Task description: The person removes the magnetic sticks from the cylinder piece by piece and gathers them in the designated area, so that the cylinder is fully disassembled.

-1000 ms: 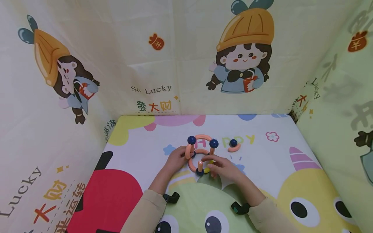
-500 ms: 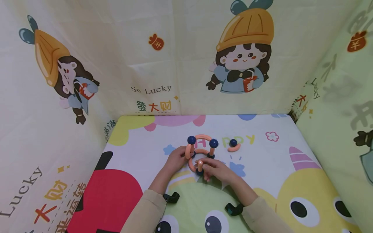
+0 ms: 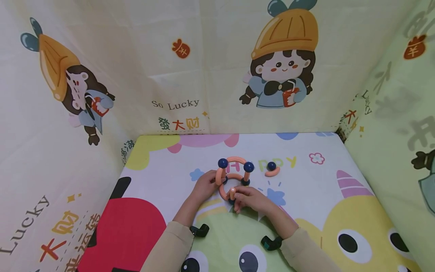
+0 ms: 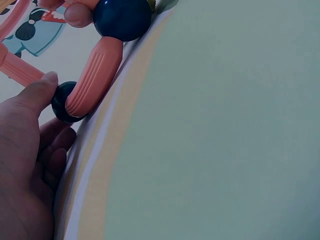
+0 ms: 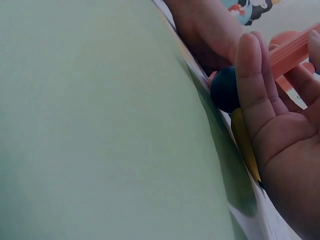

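Note:
A frame of salmon-coloured magnetic rods and dark blue balls stands on the table in the head view, with a curved rod [image 3: 235, 159] across its top. My left hand [image 3: 205, 187] grips its left side; in the left wrist view the thumb lies against a lower blue ball [image 4: 64, 102], where a curved salmon rod [image 4: 97, 75] joins. With thumb and fingers my right hand [image 3: 253, 199] pinches an upright salmon rod [image 5: 292, 52] at the front. Below that rod sits a blue ball [image 5: 225, 90]. A yellow rod [image 5: 242, 140] lies partly hidden behind the right hand.
Behind and right of the frame lie a loose blue ball [image 3: 271, 166] and a curved salmon rod [image 3: 272, 172]. A printed cloth [image 3: 163, 170] covers the table. Patterned fabric walls [image 3: 221, 75] rise at the back and both sides.
My right hand has moved left from the frame's right side to the upright front rod, where its fingers have closed in. The left hand stays on the frame's left side.

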Demonstrator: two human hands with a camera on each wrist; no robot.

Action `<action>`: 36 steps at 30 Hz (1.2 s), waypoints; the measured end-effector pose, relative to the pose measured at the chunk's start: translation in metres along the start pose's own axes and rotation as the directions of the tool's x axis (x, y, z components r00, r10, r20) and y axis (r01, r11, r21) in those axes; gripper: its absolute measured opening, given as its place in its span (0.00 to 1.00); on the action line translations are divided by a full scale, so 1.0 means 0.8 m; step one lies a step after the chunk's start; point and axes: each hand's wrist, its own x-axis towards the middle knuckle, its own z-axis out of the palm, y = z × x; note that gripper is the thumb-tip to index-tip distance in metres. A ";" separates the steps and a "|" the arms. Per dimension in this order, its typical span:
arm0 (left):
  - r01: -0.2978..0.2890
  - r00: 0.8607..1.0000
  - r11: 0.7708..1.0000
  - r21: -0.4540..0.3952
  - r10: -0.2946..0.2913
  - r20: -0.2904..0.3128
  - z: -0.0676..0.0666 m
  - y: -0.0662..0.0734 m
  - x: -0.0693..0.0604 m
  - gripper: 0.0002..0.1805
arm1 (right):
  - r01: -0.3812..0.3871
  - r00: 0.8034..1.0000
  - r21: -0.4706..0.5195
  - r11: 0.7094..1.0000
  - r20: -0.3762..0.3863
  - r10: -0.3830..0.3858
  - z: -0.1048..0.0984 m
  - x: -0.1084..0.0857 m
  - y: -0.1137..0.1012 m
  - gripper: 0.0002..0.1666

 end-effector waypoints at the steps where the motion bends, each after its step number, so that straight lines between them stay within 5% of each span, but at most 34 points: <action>1: -0.001 1.000 1.000 0.000 0.001 0.001 0.000 0.000 0.000 0.15 | -0.003 1.000 0.000 1.000 -0.003 0.003 0.000 0.000 0.000 0.21; 13: -0.012 1.000 1.000 0.000 0.012 -0.008 -0.002 0.003 -0.001 0.14 | 0.025 1.000 -0.014 1.000 0.001 -0.025 -0.006 -0.003 0.001 0.22; 18: 0.001 1.000 1.000 -0.001 -0.001 0.002 -0.002 0.003 -0.001 0.15 | 0.018 0.999 -0.151 0.988 -0.040 -0.024 -0.019 -0.018 -0.009 0.20; 21: 0.011 1.000 1.000 -0.005 -0.011 0.003 -0.003 0.004 -0.001 0.16 | -0.056 0.995 -0.251 0.966 -0.100 0.032 -0.034 -0.031 -0.018 0.19; 25: 0.038 0.999 0.999 -0.027 -0.038 0.010 -0.003 0.003 -0.001 0.16 | -0.189 0.970 -0.350 0.918 -0.214 0.118 -0.060 -0.052 -0.030 0.20; 30: 0.052 0.998 0.998 -0.047 -0.051 0.021 -0.002 0.003 0.000 0.14 | -0.267 0.932 -0.458 0.848 -0.347 0.106 -0.095 -0.074 -0.035 0.20; 36: 0.074 0.997 0.995 -0.062 -0.072 0.033 0.000 0.002 0.001 0.14 | -0.318 0.888 -0.475 0.820 -0.452 0.083 -0.127 -0.090 -0.035 0.24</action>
